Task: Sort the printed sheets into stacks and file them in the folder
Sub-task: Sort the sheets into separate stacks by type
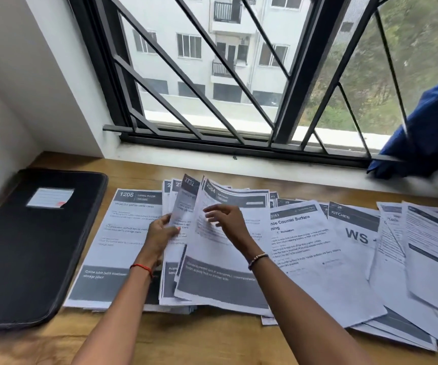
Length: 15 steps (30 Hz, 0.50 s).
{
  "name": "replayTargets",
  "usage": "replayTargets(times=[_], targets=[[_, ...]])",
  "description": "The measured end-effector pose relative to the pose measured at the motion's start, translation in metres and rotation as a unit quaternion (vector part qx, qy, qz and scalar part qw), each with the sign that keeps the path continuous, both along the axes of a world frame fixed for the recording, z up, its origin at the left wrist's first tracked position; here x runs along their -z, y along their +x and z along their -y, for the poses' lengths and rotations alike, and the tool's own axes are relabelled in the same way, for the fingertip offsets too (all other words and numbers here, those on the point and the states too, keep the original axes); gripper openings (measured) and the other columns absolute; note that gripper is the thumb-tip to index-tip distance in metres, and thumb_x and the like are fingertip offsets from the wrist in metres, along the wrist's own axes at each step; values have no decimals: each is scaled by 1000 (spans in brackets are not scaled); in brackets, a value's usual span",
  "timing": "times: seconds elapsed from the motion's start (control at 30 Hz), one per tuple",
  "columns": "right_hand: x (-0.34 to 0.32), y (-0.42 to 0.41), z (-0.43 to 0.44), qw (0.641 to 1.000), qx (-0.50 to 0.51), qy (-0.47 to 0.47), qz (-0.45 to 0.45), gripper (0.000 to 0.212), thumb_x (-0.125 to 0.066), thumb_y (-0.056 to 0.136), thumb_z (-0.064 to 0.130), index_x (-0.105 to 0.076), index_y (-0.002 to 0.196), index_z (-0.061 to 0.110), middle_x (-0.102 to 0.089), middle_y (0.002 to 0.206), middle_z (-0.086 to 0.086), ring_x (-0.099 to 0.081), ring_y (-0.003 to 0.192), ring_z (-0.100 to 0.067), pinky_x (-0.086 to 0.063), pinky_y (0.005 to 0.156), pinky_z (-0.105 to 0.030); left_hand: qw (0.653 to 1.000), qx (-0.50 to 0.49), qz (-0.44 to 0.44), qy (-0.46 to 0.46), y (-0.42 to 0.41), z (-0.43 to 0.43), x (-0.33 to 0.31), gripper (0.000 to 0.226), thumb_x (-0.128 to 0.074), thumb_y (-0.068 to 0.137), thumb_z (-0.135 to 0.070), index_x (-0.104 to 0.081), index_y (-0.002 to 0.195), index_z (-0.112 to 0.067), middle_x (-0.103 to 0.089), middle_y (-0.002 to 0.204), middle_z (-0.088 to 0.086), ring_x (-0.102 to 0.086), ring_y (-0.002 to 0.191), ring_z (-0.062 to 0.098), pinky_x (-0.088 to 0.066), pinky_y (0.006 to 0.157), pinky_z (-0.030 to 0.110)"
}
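Two sheets (186, 206) tilt up off the desk (212, 338): my left hand (161, 233) pinches one so its header shows; my right hand (228, 222), fingers loose, grips nothing.

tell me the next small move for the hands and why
Probably lift the sheet marked 2732, which the left hand pinches, clear and start a stack with it: the other papers lie fanned across the table, unsorted, and the folder is closed.
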State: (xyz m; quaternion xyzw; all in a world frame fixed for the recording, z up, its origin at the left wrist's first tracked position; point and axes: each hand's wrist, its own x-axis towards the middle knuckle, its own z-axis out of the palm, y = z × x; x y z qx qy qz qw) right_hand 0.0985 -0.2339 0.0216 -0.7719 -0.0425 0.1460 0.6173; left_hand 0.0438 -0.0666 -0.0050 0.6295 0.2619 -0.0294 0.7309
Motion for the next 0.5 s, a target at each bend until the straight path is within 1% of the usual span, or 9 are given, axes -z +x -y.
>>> replayTargets(times=[0.03, 0.1, 0.17, 0.23, 0.3, 0.37, 0.4, 0.43, 0.5], targets=[[1, 3, 8, 1000, 15, 9, -1, 32, -52, 70, 10, -70, 94, 0, -68, 83, -12, -60, 66, -9, -44, 60, -13, 1000, 1, -1, 11, 1, 0, -1, 44, -49, 83, 15, -47, 126, 4, -61, 104, 17, -62, 73, 23, -58, 61, 26], [5, 8, 18, 999, 35, 0, -2, 38, -53, 69, 12, -67, 102, 1, -69, 92, -15, -62, 76, -14, -46, 66, -18, 1000, 9, 0, 24, 2, -2, -1, 43, -48, 84, 14, -47, 126, 3, -63, 97, 14, -65, 66, 19, -55, 54, 22], [9, 10, 25, 999, -7, -42, -15, 31, -57, 77, 5, -66, 106, -3, -68, 105, -19, -62, 87, -18, -47, 74, -22, 1000, 18, -1, 21, 3, -1, -2, 39, -46, 85, 13, -49, 123, 4, -65, 88, 11, -66, 56, 13, -54, 49, 22], [18, 6, 27, 991, -85, -93, -37, 27, -61, 82, 1, -66, 107, -5, -64, 115, -23, -62, 106, -26, -47, 85, -29, 1000, 23, -5, 19, 5, 2, -1, 36, -45, 86, 13, -50, 121, 4, -65, 89, 13, -66, 54, 11, -55, 49, 24], [25, -3, 24, 983, -147, -93, -64, 29, -64, 80, 0, -65, 109, -7, -57, 125, -24, -52, 121, -27, -42, 93, -28, 1000, 23, 2, -2, 5, 5, -1, 31, -46, 87, 11, -53, 116, 3, -65, 101, 19, -68, 59, 14, -57, 55, 26], [31, -12, 18, 979, -176, -74, -68, 34, -66, 78, -3, -63, 112, -6, -50, 133, -21, -46, 128, -20, -37, 92, -16, 999, 28, 15, -16, 3, 8, 1, 22, -55, 86, 6, -59, 106, -2, -64, 107, 22, -69, 72, 20, -59, 65, 31], [34, -15, 15, 979, -182, -64, -66, 35, -66, 78, -5, -62, 113, -6, -49, 135, -21, -44, 129, -18, -35, 92, -13, 999, 32, 24, -14, 2, 10, 1, 22, -61, 82, 5, -60, 102, -5, -66, 107, 21, -69, 80, 24, -58, 68, 32], [35, -17, 12, 979, -188, -50, -63, 36, -65, 77, -7, -62, 113, -6, -49, 134, -21, -44, 129, -17, -35, 93, -14, 999, 35, 30, -2, 1, 11, 1, 28, -66, 77, 8, -60, 101, -6, -66, 105, 20, -68, 86, 27, -58, 69, 31], [35, -17, 9, 979, -193, -32, -59, 35, -63, 77, -7, -63, 113, -4, -53, 130, -20, -48, 126, -18, -38, 98, -18, 998, 41, 36, 38, 1, 13, 3, 49, -69, 67, 19, -54, 108, -3, -65, 105, 16, -64, 92, 29, -57, 64, 22]])
